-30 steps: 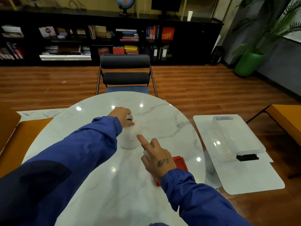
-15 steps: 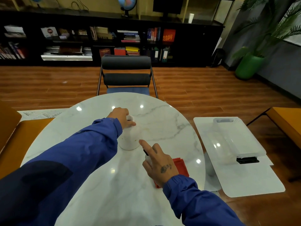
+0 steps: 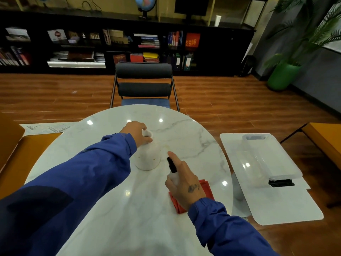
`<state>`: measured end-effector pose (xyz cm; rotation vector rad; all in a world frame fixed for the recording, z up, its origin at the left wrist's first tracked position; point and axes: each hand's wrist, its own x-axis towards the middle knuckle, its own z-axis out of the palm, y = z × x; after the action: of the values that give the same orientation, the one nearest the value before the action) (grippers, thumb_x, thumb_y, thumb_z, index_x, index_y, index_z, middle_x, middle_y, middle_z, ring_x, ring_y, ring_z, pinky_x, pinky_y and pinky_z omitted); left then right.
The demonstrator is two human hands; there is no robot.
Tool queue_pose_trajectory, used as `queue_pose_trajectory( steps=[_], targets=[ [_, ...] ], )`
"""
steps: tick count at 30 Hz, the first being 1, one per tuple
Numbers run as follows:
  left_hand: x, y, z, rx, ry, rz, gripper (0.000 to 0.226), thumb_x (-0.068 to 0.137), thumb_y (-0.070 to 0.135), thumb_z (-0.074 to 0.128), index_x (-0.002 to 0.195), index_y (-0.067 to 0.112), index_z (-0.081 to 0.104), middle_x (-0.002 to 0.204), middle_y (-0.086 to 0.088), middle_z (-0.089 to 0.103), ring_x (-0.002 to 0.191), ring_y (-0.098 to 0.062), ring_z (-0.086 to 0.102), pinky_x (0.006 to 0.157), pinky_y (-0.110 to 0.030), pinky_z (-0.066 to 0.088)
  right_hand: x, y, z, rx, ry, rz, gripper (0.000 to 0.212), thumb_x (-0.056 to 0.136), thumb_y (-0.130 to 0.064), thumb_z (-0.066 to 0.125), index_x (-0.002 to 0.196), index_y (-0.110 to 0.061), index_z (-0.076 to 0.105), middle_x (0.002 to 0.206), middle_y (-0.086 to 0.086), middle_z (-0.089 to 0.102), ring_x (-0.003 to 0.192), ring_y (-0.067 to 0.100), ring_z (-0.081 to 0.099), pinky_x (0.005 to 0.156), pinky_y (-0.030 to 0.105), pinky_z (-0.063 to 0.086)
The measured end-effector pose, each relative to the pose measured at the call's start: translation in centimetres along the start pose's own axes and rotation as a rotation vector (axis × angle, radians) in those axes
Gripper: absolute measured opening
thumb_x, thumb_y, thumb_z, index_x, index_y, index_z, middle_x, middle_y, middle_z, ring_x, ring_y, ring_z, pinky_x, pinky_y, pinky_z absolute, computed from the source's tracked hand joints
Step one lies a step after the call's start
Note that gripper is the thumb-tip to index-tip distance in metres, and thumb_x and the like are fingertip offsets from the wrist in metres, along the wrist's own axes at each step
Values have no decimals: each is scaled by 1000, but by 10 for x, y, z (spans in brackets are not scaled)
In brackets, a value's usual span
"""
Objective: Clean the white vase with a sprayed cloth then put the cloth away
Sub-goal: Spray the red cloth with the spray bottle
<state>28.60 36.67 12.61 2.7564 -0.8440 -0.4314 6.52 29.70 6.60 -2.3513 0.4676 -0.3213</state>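
The white vase (image 3: 147, 157) stands upright on the round marble table (image 3: 193, 137). My left hand (image 3: 135, 133) grips its narrow neck from the left. My right hand (image 3: 184, 185) holds a small spray bottle (image 3: 172, 168) with a black nozzle, just right of the vase. The nozzle points toward the vase and my index finger lies stretched over its top. A folded red cloth (image 3: 207, 188) lies flat on the table, partly hidden under my right hand and wrist.
A clear plastic bin (image 3: 267, 157) sits on a low white side table (image 3: 287, 206) to the right. A dark chair (image 3: 144, 84) stands at the table's far edge. Orange seats flank both sides. Bookshelves and a green potted plant (image 3: 284, 74) stand beyond.
My right hand with the spray bottle has shifted slightly right and nearer, away from the vase. My left hand keeps its hold on the vase neck.
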Motion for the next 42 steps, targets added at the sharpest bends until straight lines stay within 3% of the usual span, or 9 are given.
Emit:
queue_pose_trajectory(
  steps=[3, 5, 13, 19, 22, 25, 29, 36, 42],
  targets=[
    [-5, 8, -2, 4, 63, 62, 56, 82, 42, 66, 131, 20, 51, 132, -7, 50, 119, -28, 50, 100, -36, 42, 2, 13, -13, 111, 65, 51, 82, 82, -24, 64, 139, -51, 13, 133, -15, 42, 110, 9, 52, 92, 22, 45],
    [-12, 18, -2, -4, 92, 148, 53, 83, 40, 66, 131, 20, 52, 134, -6, 49, 121, -27, 48, 102, -35, 40, 3, 24, -25, 166, 32, 94, 83, 79, -19, 64, 140, -45, 15, 135, -15, 37, 114, 9, 48, 92, 23, 42],
    [-35, 57, 42, -276, 0, 384, 39, 84, 29, 67, 121, 19, 61, 118, -1, 61, 107, -16, 57, 97, -25, 43, 19, 59, -58, 127, 42, 191, 59, 87, -15, 56, 136, -31, 28, 122, -8, 36, 97, -2, 46, 77, 11, 37],
    [-39, 88, 99, -635, -189, 220, 39, 83, 15, 64, 121, 23, 61, 112, 0, 67, 93, -14, 65, 88, -22, 50, 33, 88, -63, 94, 98, 190, 52, 88, -21, 66, 134, -24, 41, 120, -6, 47, 100, 6, 49, 82, 6, 36],
    [-32, 101, 119, -743, -234, 158, 44, 85, 10, 59, 126, 25, 57, 116, 2, 65, 94, -13, 66, 87, -18, 48, 41, 106, -59, 91, 86, 213, 55, 86, -25, 70, 134, -29, 43, 117, -14, 48, 111, 8, 47, 97, 19, 38],
    [-24, 109, 129, -825, -236, 101, 43, 85, 6, 57, 124, 23, 59, 116, -3, 67, 95, -14, 67, 90, -21, 50, 47, 115, -54, 127, 74, 228, 52, 86, -26, 70, 132, -30, 46, 115, -15, 49, 114, 12, 48, 96, 25, 39],
    [-14, 115, 134, -824, -237, 87, 40, 85, 4, 56, 121, 20, 62, 115, -4, 68, 98, -17, 67, 93, -23, 49, 56, 124, -53, 155, 78, 253, 48, 85, -25, 72, 129, -26, 51, 110, -13, 50, 106, 16, 52, 93, 34, 48],
    [-7, 115, 143, -826, -218, 59, 37, 84, 3, 57, 117, 19, 65, 114, -2, 69, 104, -16, 66, 97, -26, 48, 61, 134, -48, 188, 45, 286, 50, 85, -26, 73, 130, -26, 50, 110, -13, 50, 105, 16, 53, 93, 34, 49],
    [-13, 96, 152, -665, -233, 19, 39, 84, 19, 65, 122, 23, 60, 116, 3, 64, 95, -11, 62, 85, -20, 46, 42, 140, -45, 213, 50, 429, 69, 77, -24, 78, 132, -25, 37, 120, -3, 50, 107, 12, 52, 88, 23, 44]
  ],
)
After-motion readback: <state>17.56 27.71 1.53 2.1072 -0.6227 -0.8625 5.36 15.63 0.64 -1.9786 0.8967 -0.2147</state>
